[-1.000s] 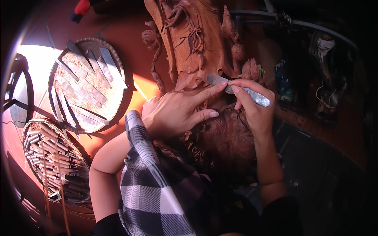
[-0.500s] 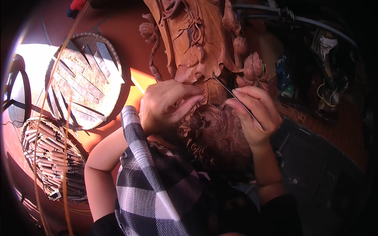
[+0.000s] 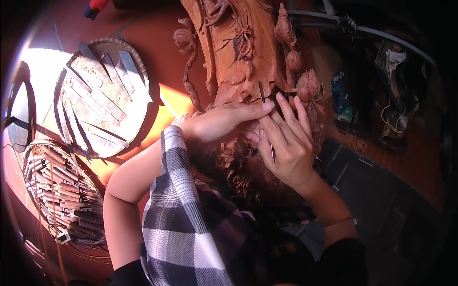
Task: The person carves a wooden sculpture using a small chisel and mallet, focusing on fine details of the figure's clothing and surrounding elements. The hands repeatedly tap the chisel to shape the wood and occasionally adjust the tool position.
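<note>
A reddish-brown wood carving (image 3: 248, 52), with flowing folds, twisting stems and flower buds, stands in front of me. A slim dark metal tool (image 3: 261, 91), like a narrow file, points up against its lower edge. My right hand (image 3: 286, 138) holds the tool loosely between thumb and fingers, its other fingers stretched out. My left hand (image 3: 224, 121) reaches across from the left. Its thumb lies against the tool beside my right fingertips, and its other fingers are partly hidden. Below both hands, the carving's darker knotted part (image 3: 248, 174) shows.
On the left stands a round woven tray (image 3: 147, 88) with flat metal strips. Nearer, a basket (image 3: 98, 183) is packed with many wooden-handled tools. A checkered cloth (image 3: 176, 214) covers my lap. Budded stems (image 3: 307, 86) rise on the right, beyond them a curved metal bar (image 3: 381, 31).
My left hand has moved right to meet my right hand at the tool. The right fingers have uncurled, and the tool now stands more upright.
</note>
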A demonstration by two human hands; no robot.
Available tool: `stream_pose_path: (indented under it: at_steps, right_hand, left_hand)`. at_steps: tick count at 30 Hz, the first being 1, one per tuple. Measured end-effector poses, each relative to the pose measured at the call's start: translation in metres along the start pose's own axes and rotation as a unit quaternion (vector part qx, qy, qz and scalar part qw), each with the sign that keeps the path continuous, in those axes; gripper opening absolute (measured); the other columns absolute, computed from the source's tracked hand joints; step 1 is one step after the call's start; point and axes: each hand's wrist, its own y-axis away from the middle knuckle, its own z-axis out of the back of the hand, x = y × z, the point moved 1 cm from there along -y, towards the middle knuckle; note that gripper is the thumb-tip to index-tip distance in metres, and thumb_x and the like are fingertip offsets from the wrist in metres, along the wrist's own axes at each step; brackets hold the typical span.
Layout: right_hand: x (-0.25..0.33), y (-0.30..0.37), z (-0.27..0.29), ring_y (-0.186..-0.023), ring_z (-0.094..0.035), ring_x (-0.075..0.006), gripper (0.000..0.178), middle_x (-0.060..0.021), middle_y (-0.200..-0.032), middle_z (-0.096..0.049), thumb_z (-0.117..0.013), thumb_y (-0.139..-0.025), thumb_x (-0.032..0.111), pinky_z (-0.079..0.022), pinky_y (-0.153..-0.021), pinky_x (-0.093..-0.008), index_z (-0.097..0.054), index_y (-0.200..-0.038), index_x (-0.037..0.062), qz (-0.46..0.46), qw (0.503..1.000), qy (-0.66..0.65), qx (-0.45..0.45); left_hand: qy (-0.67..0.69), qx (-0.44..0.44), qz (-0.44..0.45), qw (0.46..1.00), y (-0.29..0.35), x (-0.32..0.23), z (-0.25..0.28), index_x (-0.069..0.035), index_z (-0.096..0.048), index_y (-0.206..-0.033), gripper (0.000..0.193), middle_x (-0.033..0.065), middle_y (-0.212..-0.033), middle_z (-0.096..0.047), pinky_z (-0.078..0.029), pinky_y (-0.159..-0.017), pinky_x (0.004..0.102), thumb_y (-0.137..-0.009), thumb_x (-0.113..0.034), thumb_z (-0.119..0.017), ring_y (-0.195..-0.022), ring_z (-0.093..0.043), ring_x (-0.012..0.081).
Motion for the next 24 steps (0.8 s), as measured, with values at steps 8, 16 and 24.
stream_pose_path:
  at_steps: [8,16,24]
  right_hand:
    - [0.003,0.001,-0.007,-0.123,-0.057,-0.0409,0.029,-0.0262,-0.116,-0.064,-0.063,-0.085,0.011,-0.042,-0.110,-0.0520,-0.069,-0.112,0.0019,0.033,0.999,-0.026,0.011]
    - [-0.004,0.004,-0.010,-0.120,-0.060,-0.0417,0.006,-0.0286,-0.114,-0.064,-0.064,-0.082,0.008,-0.045,-0.107,-0.0529,-0.060,-0.079,0.0037,0.036,0.998,-0.050,-0.017]
    - [-0.003,0.003,-0.011,-0.115,-0.062,-0.0427,0.007,-0.0299,-0.112,-0.065,-0.062,-0.084,0.006,-0.047,-0.104,-0.0533,-0.060,-0.079,0.0028,0.023,0.997,-0.063,-0.036]
  left_hand:
    - [0.018,-0.085,-0.038,0.995,0.007,0.005,-0.009,0.002,-0.063,-0.126,0.043,0.0092,-0.120,-0.067,-0.046,-0.096,0.0278,-0.105,-0.034,-0.050,-0.110,-0.060,0.0131]
    - [-0.044,-0.073,-0.032,0.996,0.005,-0.001,-0.014,0.003,-0.069,-0.109,0.047,0.0049,-0.099,-0.070,-0.047,-0.083,0.0240,-0.103,-0.041,-0.054,-0.088,-0.060,0.0088]
    - [-0.059,-0.106,-0.056,0.991,-0.003,0.002,-0.022,0.000,-0.069,-0.097,0.043,-0.0007,-0.080,-0.063,-0.045,-0.071,0.0226,-0.102,-0.041,-0.056,-0.073,-0.055,0.0061]
